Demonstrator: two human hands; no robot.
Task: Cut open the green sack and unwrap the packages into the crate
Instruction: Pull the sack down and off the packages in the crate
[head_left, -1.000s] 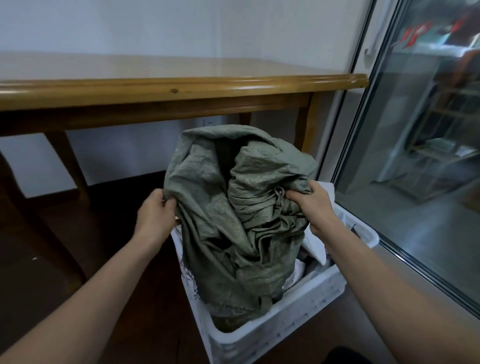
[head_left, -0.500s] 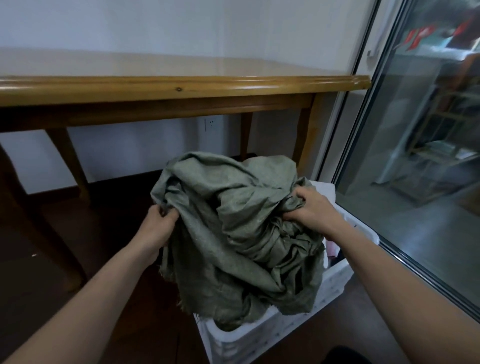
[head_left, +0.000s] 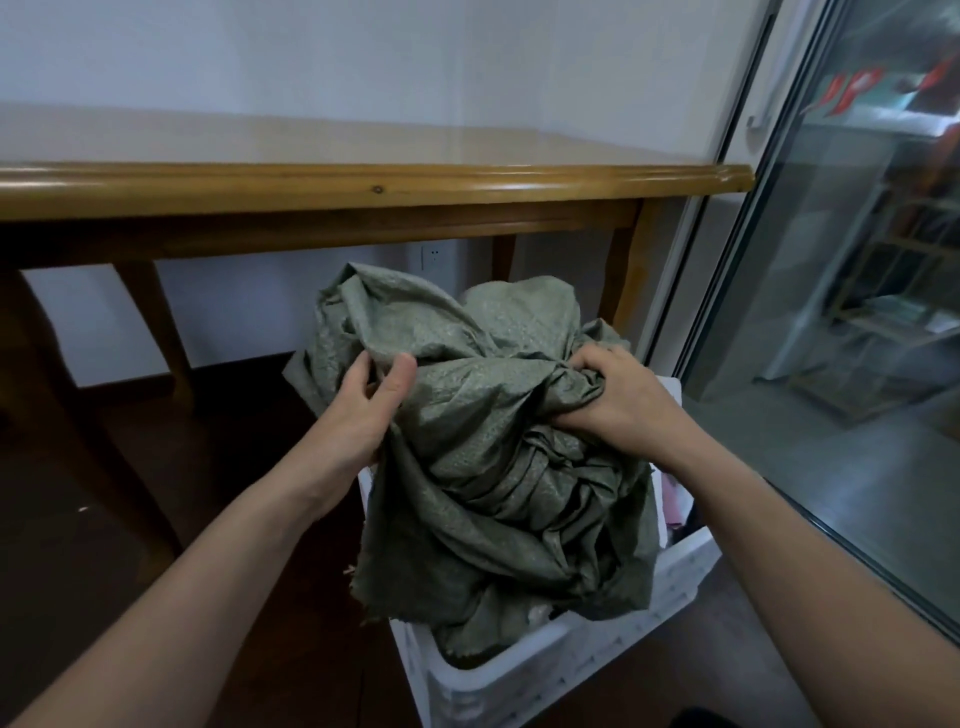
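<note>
Sack (head_left: 493, 467) fills crate (head_left: 545, 654), both hands gripping.

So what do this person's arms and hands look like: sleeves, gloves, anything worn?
Left hand and right hand are bare: no gloves, watch or bracelet, and no rings on the fingers that show. Left arm and right arm are unsleeved up to the frame edge.

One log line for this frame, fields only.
left hand: grips green sack | right hand: grips bunched fabric | green sack: crumpled, draped into white crate | crate contents: mostly hidden
</note>
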